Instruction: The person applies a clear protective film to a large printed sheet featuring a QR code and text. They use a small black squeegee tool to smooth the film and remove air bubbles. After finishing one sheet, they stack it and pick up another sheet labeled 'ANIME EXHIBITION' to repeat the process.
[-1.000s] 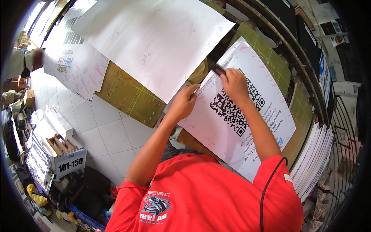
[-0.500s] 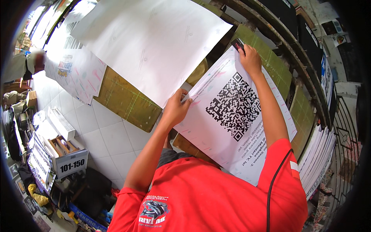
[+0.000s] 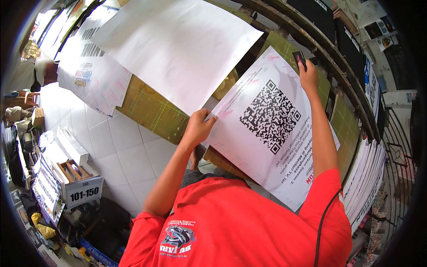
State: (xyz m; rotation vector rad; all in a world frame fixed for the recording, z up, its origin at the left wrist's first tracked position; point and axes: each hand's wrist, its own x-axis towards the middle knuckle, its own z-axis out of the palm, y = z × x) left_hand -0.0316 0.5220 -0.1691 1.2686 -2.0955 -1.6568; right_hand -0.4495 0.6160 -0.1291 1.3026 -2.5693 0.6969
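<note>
A white printed sheet with a large black square code, small text and pastel streaks lies slantwise in front of me. My left hand is closed at its left edge, thumb and fingers pinching there. Just beyond that hand is the lower corner of a large blank white sheet. My right hand grips a small dark flat block with a reddish patch, at the printed sheet's far right edge. Beneath the sheets are worn green cutting mats with grid lines.
Another printed sheet hangs over the mats at the left. Dark slatted rails run along the far right, with a stack of white boards beside them. A numbered box sign stands on the left above tiled floor.
My right hand has moved right with the dark block, uncovering more of the printed sheet's far corner and text. The left hand stays at the sheet's left edge.
</note>
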